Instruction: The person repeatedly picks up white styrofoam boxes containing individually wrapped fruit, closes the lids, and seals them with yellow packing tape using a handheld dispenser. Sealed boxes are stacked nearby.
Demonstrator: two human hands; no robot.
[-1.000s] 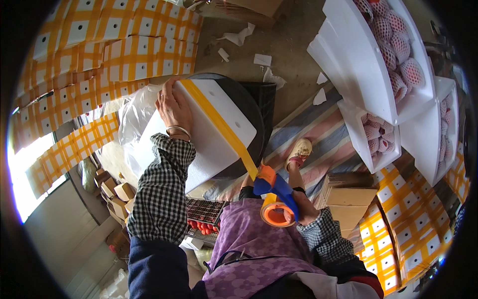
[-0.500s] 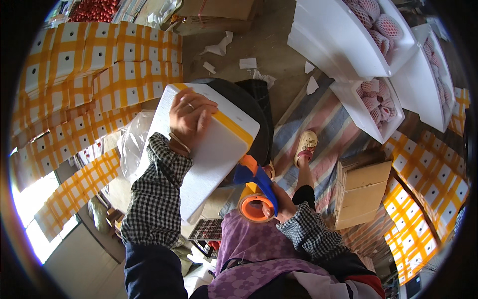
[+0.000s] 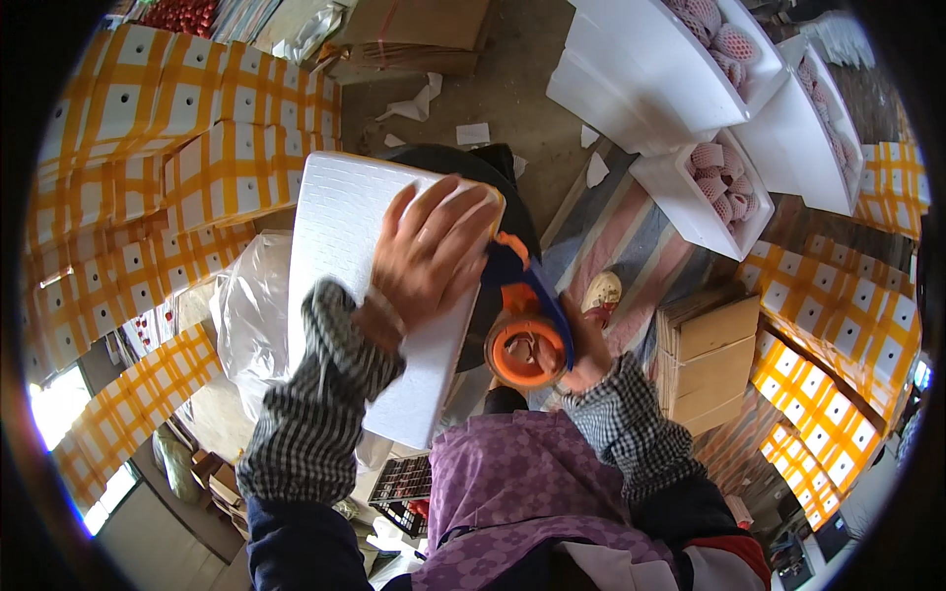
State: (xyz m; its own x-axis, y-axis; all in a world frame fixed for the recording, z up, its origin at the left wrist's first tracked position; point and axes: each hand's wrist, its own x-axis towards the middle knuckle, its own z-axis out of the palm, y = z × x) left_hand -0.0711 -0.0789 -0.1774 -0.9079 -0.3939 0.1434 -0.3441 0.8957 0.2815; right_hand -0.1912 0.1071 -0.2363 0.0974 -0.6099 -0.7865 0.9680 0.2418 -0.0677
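A white foam box [image 3: 340, 246] stands tilted in front of me on a dark, round support [image 3: 434, 155]. My left hand [image 3: 429, 246] lies across its textured face, fingers spread and partly smeared by motion. A blue and orange tape dispenser [image 3: 530, 323] is gripped in my right hand [image 3: 588, 350], which holds it by the blue side. The dispenser's orange front touches or nearly touches the right edge of the box, close to my left fingertips. A narrow yellow strip shows along the box's upper right edge.
Stacked foam boxes with yellow tape [image 3: 212, 89] rise at the left; more taped boxes [image 3: 828, 295] stand right. Open white boxes [image 3: 645, 74] hold net-wrapped fruit at the upper right. Flattened cardboard [image 3: 709, 360] stands on a striped mat [image 3: 601, 231]. A black crate [image 3: 399, 483] sits below the box.
My left hand has moved right and down over the box, its fingers spreading. The box has turned, hiding most of its yellow-taped side. My right hand and the dispenser have shifted slightly right and up.
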